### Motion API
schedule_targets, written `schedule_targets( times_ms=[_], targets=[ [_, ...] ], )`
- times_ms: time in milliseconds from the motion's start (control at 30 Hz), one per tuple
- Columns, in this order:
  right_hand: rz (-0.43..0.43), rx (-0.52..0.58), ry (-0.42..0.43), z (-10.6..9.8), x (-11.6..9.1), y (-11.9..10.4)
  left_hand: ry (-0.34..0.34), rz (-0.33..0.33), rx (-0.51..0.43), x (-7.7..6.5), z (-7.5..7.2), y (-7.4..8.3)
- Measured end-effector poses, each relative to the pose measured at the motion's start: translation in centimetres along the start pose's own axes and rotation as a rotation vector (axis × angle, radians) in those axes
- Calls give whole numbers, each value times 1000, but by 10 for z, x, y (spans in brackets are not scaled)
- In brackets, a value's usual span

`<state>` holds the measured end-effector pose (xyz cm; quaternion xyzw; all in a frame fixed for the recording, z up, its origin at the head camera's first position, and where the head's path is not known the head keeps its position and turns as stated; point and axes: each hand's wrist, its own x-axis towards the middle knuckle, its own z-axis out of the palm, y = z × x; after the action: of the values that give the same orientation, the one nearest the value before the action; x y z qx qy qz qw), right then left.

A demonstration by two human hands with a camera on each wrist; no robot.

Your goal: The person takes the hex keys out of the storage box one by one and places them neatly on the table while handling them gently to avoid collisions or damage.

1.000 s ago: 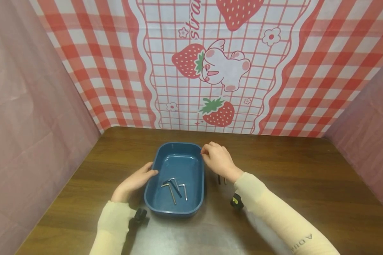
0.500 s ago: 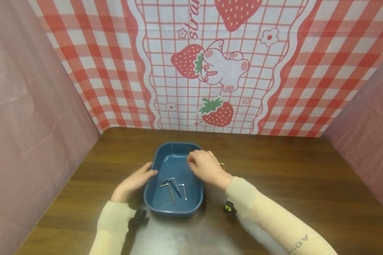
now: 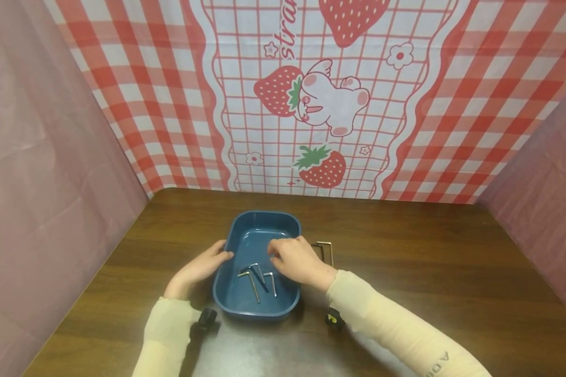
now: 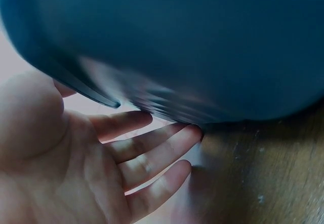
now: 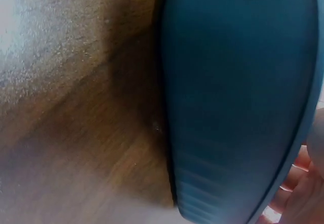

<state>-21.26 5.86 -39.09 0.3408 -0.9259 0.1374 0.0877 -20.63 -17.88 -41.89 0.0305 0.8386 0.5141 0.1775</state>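
Observation:
A blue plastic tray [image 3: 219,301] sits on the table. In it lie several L-shaped hex keys: a brass-coloured one [image 3: 252,287], a silver one [image 3: 271,283], and another silver one crossing a dark one. My left hand [image 3: 200,267] holds the tray's left side, thumb over the rim; in the left wrist view its fingers [image 4: 167,148] lie against the outer wall. Over the tray's right side hovers my right hand [image 3: 299,260], fingers bent downward. Whether anything is between its fingertips is hidden. Beyond it, a brass-coloured hex key [image 3: 332,254] and a dark one [image 3: 322,252] lie on the table.
The brown wooden table [image 3: 420,272] extends on both sides of the tray. Behind it hangs a red-and-white strawberry cloth [image 3: 170,104], with pink curtains [image 3: 52,183] at the sides. In the right wrist view, the tray's outer wall [image 5: 238,92] fills much of the picture.
My right hand has moved left and nearer, from the tray's right rim to above its inside, uncovering the two hex keys on the table. The left hand and tray stay put.

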Motion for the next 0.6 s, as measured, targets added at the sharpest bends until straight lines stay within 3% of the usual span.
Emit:
schedule_targets(
  times_ms=[167, 367, 600],
  targets=[
    [-12, -15, -1, 3, 0, -2, 4, 3, 8, 1, -1, -1],
    [-21, -24, -80, 9, -1, -8, 6, 3, -6, 1, 0, 0],
    [-77, -143, -73, 17, -2, -8, -2, 4, 2, 0, 0, 0]
  ],
)
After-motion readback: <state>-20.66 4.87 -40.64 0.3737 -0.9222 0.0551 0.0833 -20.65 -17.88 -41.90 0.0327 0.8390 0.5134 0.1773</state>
